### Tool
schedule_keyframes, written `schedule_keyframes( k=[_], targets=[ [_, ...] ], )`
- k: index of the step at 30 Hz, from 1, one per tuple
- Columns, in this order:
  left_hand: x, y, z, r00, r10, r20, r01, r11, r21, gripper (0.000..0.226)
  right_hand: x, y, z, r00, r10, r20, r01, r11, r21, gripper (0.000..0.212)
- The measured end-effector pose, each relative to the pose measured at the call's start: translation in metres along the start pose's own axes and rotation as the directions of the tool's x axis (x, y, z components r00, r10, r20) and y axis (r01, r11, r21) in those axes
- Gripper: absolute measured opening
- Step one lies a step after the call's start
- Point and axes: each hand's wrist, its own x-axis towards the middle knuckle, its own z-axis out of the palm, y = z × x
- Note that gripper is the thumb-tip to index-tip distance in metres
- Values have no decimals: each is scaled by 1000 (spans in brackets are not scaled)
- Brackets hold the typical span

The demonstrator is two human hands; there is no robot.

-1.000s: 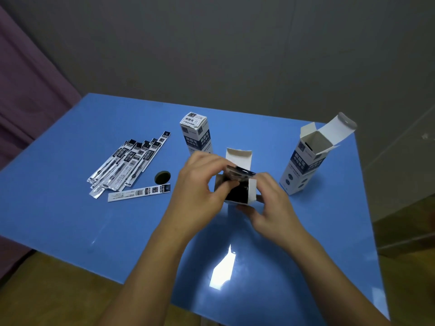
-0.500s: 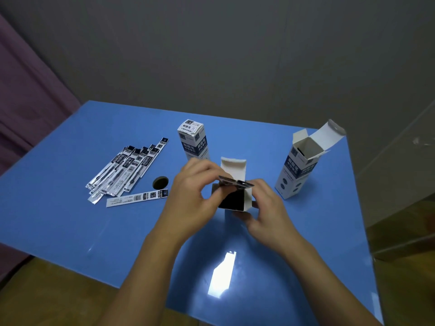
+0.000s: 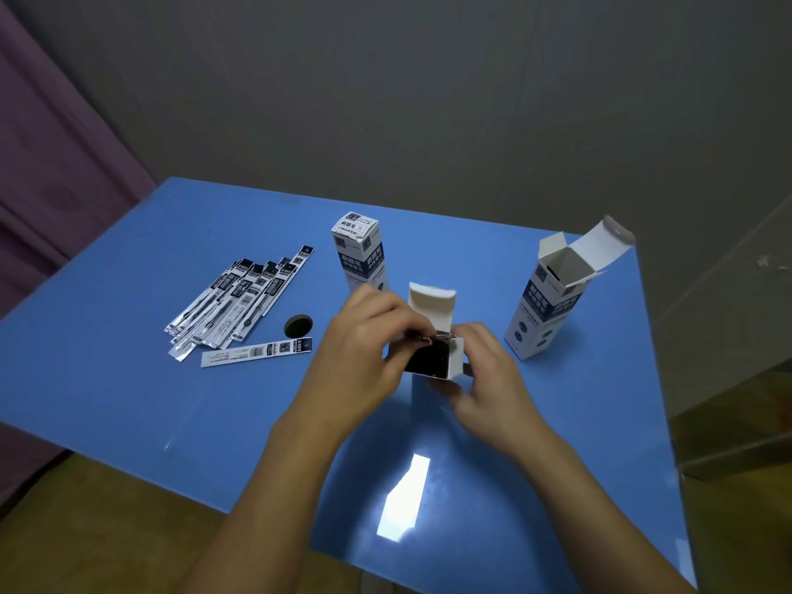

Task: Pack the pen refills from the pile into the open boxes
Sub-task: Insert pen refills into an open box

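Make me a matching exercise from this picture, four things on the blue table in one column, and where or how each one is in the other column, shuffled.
Things:
1. closed box
2. far-right box
3. box in the hands
4. single refill packet

States:
A. stands alone with its top flaps open
B. lies by itself just in front of the pile
C. stands upright with its top shut
D. held between the left hand and right hand

Pairs: 1-C, 2-A, 3-D, 4-B
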Motion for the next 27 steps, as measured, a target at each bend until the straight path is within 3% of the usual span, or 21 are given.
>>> schedule_keyframes(
  k=[7,12,16,23,27],
  targets=[
    [-3,8,-8,999,40,-23,-39,999,33,20,2,0,-1,1000,4,18,-4,1000,1,50],
    [-2,3,-5,995,87,51,-91,991,101,18,1,0,1,1000,7,25,-7,1000,0,49],
    [1,4,4,999,47,28,-51,985,162,10,3,-1,2,999,10,39,-9,1000,-22,49],
    [0,10,-11,997,74,27,-76,996,53,8,3,-1,-1,998,5,57,-4,1000,-25,45],
    [0,1,-4,993,115,40,-119,986,118,5,3,0,0,998,13,54,-11,999,-32,46]
  ],
)
